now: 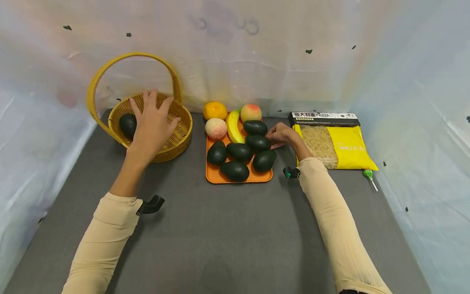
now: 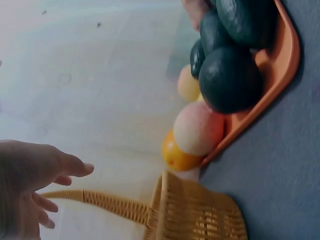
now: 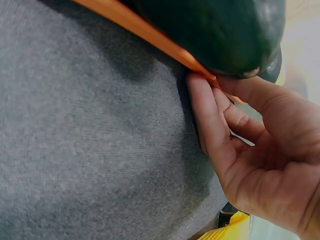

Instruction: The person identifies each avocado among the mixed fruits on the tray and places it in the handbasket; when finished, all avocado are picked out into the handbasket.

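Note:
My left hand hovers over the wicker basket, fingers spread and holding nothing. One avocado lies inside the basket, at its left. On the orange tray are several more avocados, a banana, a pale speckled peach, a red-and-yellow peach and an orange, the last at its back left corner. My right hand pinches the tray's right edge, thumb above the rim and fingers beneath, close against an avocado.
Right of the tray lie a yellow bag of pasta, a black pasta box behind it, and a green lollipop. Pale sheeting rises behind the grey table. The basket's tall handle stands upright.

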Motion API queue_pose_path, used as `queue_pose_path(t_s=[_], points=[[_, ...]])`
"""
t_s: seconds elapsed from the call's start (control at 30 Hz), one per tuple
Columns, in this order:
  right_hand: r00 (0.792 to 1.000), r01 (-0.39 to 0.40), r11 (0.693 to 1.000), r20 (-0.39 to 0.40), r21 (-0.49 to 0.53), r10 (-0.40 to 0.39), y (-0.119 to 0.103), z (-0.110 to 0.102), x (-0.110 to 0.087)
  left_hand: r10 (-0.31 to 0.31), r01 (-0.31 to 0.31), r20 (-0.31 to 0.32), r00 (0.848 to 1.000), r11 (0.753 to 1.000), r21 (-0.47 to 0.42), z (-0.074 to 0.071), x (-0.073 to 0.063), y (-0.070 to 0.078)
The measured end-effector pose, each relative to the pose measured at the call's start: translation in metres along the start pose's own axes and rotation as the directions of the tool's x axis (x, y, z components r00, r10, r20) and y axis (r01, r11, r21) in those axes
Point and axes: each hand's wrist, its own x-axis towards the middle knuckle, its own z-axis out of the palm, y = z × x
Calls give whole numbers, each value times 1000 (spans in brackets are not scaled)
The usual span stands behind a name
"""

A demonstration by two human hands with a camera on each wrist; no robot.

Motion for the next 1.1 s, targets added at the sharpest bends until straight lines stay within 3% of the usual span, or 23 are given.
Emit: queue_pose_path(t_s=[0.37,0.6,0.87,1.1], points=[[999,-35,999,19,18,35,0,2,1,139,-136,40,990,989,-52,12,-4,31],[1000,-23,1000,-16,-3,23,1,1,2,273,-258,86,958,953,-159,30,-6,49],[1000,-25,1000,-6,9,25,3,2,1,306,-240,281,910,939,-245,52,-12,55],[1000,-23,1000,-14,0,23,0,1,1,262,-176,437,861,957,-229,66,-15,54]])
